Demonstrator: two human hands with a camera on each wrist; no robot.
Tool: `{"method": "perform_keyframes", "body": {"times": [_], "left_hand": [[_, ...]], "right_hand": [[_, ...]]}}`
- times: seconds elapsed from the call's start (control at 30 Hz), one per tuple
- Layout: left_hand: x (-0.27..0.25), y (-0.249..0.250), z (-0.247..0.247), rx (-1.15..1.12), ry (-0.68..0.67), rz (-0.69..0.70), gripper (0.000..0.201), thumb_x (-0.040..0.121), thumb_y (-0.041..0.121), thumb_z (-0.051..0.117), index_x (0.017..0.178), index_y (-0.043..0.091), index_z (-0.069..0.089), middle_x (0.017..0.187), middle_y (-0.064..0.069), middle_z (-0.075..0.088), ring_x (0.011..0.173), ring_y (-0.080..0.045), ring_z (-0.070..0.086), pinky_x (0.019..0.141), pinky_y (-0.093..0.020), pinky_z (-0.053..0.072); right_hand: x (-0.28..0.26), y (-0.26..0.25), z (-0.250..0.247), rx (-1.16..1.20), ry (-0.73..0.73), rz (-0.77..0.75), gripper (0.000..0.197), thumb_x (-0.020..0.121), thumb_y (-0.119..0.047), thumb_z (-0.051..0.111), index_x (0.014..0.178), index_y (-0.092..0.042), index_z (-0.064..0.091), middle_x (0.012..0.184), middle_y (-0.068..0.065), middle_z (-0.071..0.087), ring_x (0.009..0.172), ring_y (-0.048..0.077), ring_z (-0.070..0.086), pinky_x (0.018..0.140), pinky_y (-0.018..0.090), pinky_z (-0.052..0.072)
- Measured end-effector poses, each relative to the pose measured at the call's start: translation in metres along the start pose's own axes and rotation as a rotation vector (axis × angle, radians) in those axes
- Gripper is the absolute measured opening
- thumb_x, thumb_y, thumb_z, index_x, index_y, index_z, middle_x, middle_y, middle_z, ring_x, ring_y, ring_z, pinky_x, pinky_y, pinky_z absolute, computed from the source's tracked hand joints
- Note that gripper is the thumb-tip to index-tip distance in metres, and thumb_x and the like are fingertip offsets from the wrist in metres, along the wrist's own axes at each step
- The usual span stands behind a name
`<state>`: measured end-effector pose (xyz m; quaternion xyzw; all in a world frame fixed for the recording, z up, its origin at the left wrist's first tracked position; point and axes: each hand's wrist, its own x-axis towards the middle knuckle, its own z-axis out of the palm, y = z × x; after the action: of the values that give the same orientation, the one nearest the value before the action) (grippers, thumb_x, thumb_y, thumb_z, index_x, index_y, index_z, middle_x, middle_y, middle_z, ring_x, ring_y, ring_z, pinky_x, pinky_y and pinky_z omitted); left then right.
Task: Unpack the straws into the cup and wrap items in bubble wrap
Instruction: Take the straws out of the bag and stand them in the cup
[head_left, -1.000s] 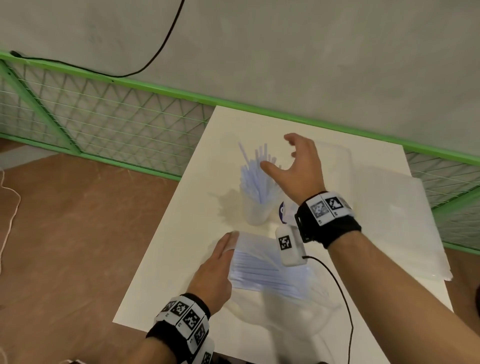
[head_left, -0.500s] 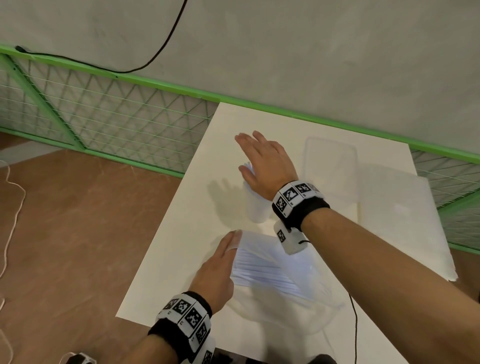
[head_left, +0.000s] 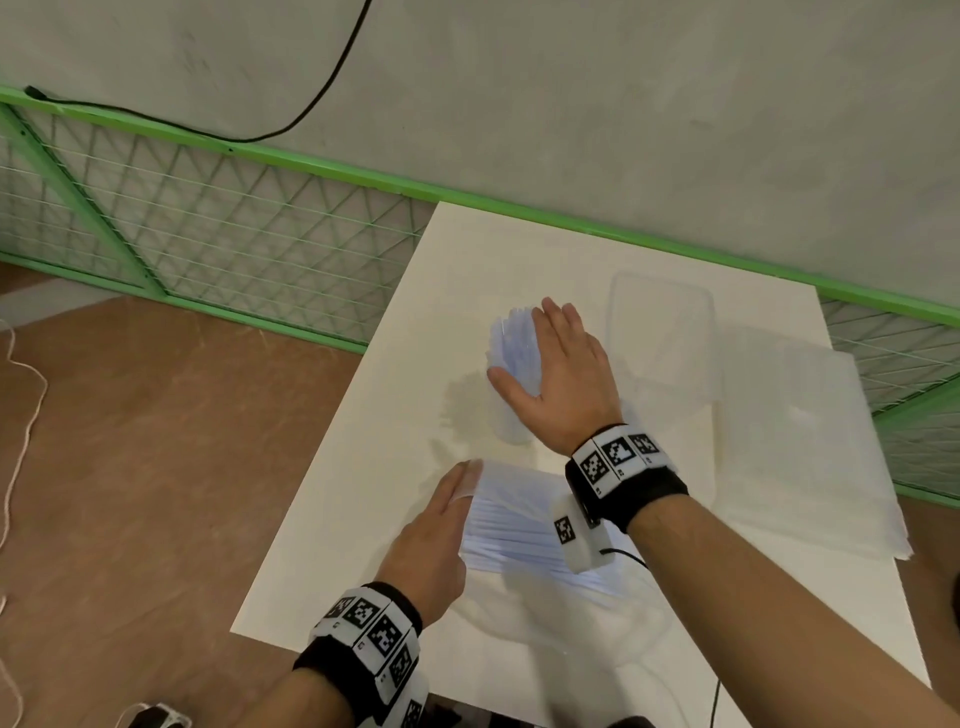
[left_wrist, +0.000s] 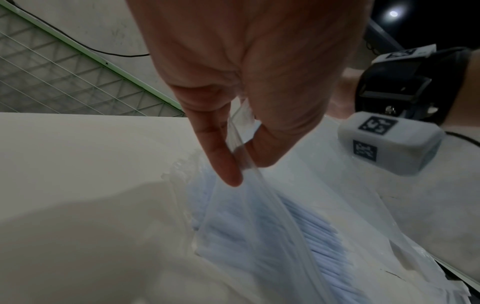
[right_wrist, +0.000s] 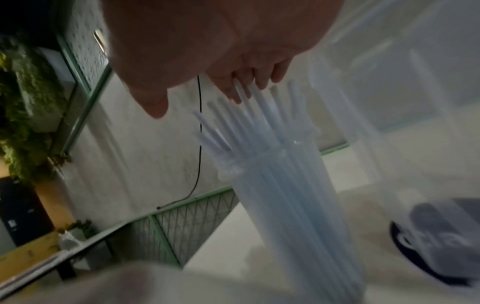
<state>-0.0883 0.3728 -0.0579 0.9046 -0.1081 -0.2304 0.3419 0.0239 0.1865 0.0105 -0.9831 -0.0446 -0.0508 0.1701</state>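
Observation:
A clear plastic cup (head_left: 511, 428) stands mid-table, filled with pale blue straws (head_left: 506, 338). My right hand (head_left: 556, 353) lies flat over the straw tops with fingers straight. In the right wrist view its fingers (right_wrist: 249, 82) touch the tips of the straws (right_wrist: 246, 115) that stick out of the cup (right_wrist: 285, 205). Nearer to me lies a clear bag (head_left: 519, 530) with more straws inside. My left hand (head_left: 457, 493) holds the bag's left end. The left wrist view shows thumb and forefinger pinching the bag's edge (left_wrist: 242, 142) above the straws (left_wrist: 311, 236).
The white table (head_left: 363, 493) has its left edge close to my left hand. A bubble wrap sheet (head_left: 805, 441) covers the right side, and a clear shallow container (head_left: 665, 322) lies behind it. A dark round object (right_wrist: 436, 236) sits right of the cup. Green mesh fencing (head_left: 208, 249) runs behind.
My right hand swung left from beside the straws and came down flat on their tops. The left hand stayed on the bag.

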Motion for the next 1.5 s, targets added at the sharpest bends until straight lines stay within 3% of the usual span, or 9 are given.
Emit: {"method": "perform_keyframes", "body": {"times": [0.2,0.37,0.6,0.7,0.8,0.97,1.23,1.4,1.5], "left_hand": [[0.002,-0.002,0.000,0.005,-0.006,0.003,0.101,0.078,-0.010,0.044,0.155,0.038,-0.001,0.160,0.025,-0.007,0.115,-0.019,0.057,0.086,-0.025,0.046],[0.002,-0.001,0.000,0.006,-0.004,0.007,0.100,0.078,-0.011,0.043,0.155,0.038,0.000,0.161,0.023,-0.004,0.112,-0.021,0.059,0.086,-0.028,0.049],[0.001,-0.005,-0.001,0.012,-0.016,0.026,0.101,0.079,-0.012,0.042,0.155,0.039,-0.002,0.161,0.024,-0.008,0.120,-0.018,0.055,0.089,-0.019,0.044],[0.001,-0.008,-0.001,0.008,-0.020,0.040,0.103,0.076,-0.013,0.040,0.155,0.038,-0.002,0.161,0.024,-0.009,0.129,-0.015,0.049,0.096,-0.026,0.048],[0.002,-0.010,-0.002,0.013,-0.023,0.045,0.103,0.076,-0.013,0.040,0.154,0.039,-0.003,0.161,0.024,-0.009,0.130,-0.016,0.049,0.095,-0.031,0.049],[0.002,-0.009,-0.002,0.024,-0.022,0.041,0.103,0.076,-0.012,0.039,0.153,0.040,-0.006,0.161,0.024,-0.010,0.128,-0.018,0.051,0.093,-0.032,0.050],[0.001,-0.007,-0.002,0.028,-0.028,0.023,0.104,0.078,-0.011,0.039,0.152,0.043,-0.009,0.160,0.026,-0.012,0.122,-0.017,0.054,0.091,-0.031,0.050],[0.002,-0.006,-0.002,0.015,-0.029,0.030,0.104,0.076,-0.011,0.037,0.150,0.045,-0.009,0.160,0.025,-0.011,0.125,-0.017,0.052,0.092,-0.030,0.049],[0.003,-0.005,-0.002,0.012,-0.018,0.050,0.104,0.076,-0.011,0.039,0.151,0.044,-0.007,0.161,0.024,-0.010,0.129,-0.014,0.049,0.093,-0.027,0.049]], "right_hand": [[0.001,0.003,0.012,0.033,0.050,0.089,0.110,0.078,-0.073,0.055,0.155,-0.012,0.006,0.164,0.002,0.001,0.150,0.023,-0.004,0.120,0.038,0.006],[0.023,0.000,0.020,-0.069,0.057,0.114,0.112,0.071,-0.081,0.054,0.154,-0.022,0.009,0.164,0.000,0.000,0.149,0.034,-0.001,0.117,0.050,0.014],[0.052,0.007,0.030,0.020,0.108,0.010,0.085,0.073,-0.066,0.064,0.141,-0.022,0.040,0.160,0.000,0.019,0.144,0.033,0.020,0.112,0.048,0.031],[0.053,0.007,0.032,0.107,0.202,-0.055,0.059,0.076,-0.042,0.073,0.129,-0.022,0.054,0.151,0.001,0.034,0.131,0.033,0.033,0.087,0.036,0.046],[0.053,0.007,0.036,0.111,0.236,-0.122,0.042,0.078,-0.033,0.071,0.118,-0.022,0.063,0.139,0.002,0.048,0.119,0.033,0.044,0.076,0.039,0.053],[0.058,0.011,0.035,0.010,0.195,-0.131,0.035,0.082,-0.041,0.066,0.115,-0.028,0.064,0.128,0.000,0.056,0.109,0.029,0.055,0.076,0.043,0.048],[0.061,0.014,0.037,0.168,0.222,-0.177,0.010,0.080,-0.016,0.064,0.088,-0.010,0.065,0.082,0.006,0.060,0.077,0.028,0.053,0.066,0.034,0.046],[0.072,0.014,0.017,0.342,0.199,-0.032,0.008,0.086,-0.014,0.059,0.091,-0.008,0.062,0.086,0.006,0.063,0.078,0.023,0.056,0.068,0.031,0.043],[0.076,0.020,0.011,0.213,-0.010,-0.030,0.014,0.091,-0.021,0.060,0.099,-0.010,0.066,0.098,0.009,0.065,0.091,0.027,0.060,0.077,0.034,0.046]]}}
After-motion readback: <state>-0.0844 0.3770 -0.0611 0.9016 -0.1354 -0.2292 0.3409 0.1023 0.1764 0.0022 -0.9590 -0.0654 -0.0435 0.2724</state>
